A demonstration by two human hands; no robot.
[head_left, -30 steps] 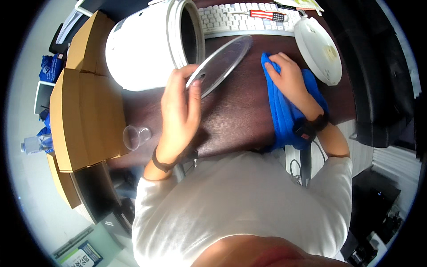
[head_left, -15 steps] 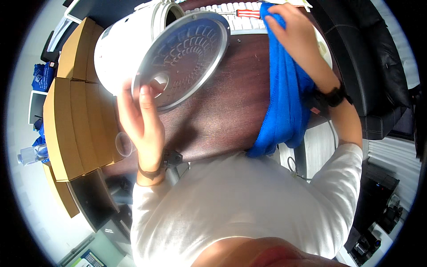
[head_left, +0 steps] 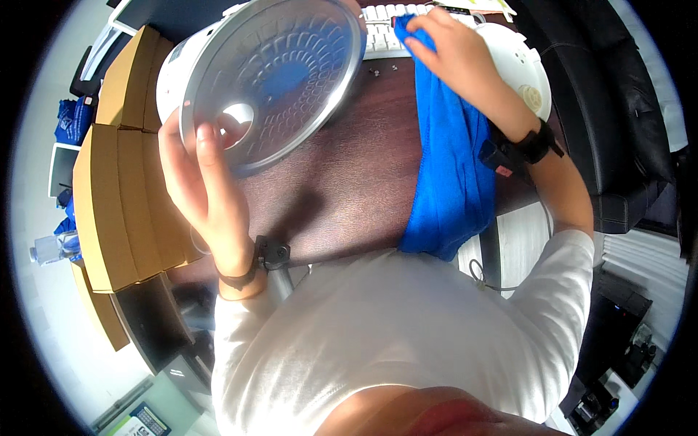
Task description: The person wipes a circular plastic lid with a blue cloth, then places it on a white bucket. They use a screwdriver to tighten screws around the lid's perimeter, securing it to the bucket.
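My left hand (head_left: 200, 182) grips the rim of a round silver metal plate (head_left: 280, 76) with a dimpled face and a hole near its edge, holding it up, tilted toward me, above the dark wooden desk (head_left: 342, 182). My right hand (head_left: 454, 51) is shut on the top of a blue cloth (head_left: 447, 167), which hangs down from it to the desk's near edge, just right of the plate. Behind the plate lies a white round cooker body (head_left: 171, 76) on its side, mostly hidden.
A white round lid (head_left: 527, 69) lies at the right, behind my right wrist. A white keyboard (head_left: 382, 33) sits at the back. Cardboard boxes (head_left: 120, 182) line the left side. A black chair (head_left: 618, 123) stands at right; a plastic bottle (head_left: 51, 247) is far left.
My left hand lifted the metal plate off the desk and turned its face toward me. My right hand picked the blue cloth up from the desk and raised it beside the plate.
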